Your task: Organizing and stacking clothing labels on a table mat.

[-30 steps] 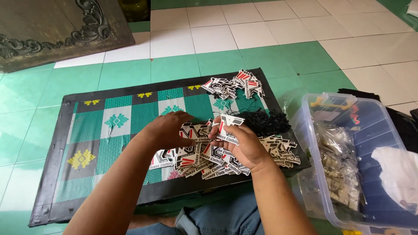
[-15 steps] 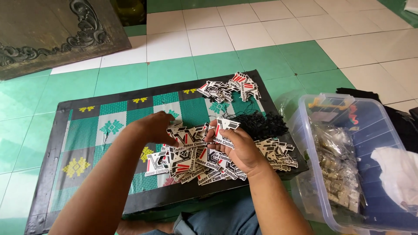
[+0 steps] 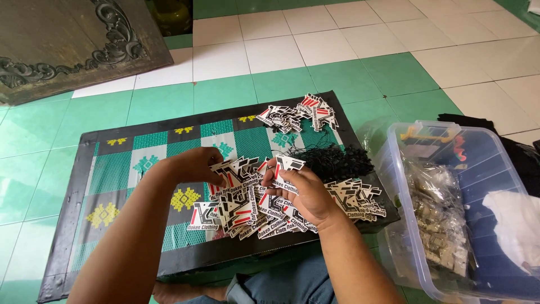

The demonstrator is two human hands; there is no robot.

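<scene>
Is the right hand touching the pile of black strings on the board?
Apart. The head view shows the right hand holding a tag, with printed tags between it and the black strings.

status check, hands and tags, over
Left hand on the tag pile. Right hand pinching one tag. Black strings beside, nothing blocking.

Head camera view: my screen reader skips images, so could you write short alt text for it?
Two bare hands sort a heap of black, white and red printed tags on a patterned green and black mat; the right hand pinches one tag in its fingers, and the left hand rests on the heap. A clear plastic bin stands to the right on the tiled floor.
</scene>
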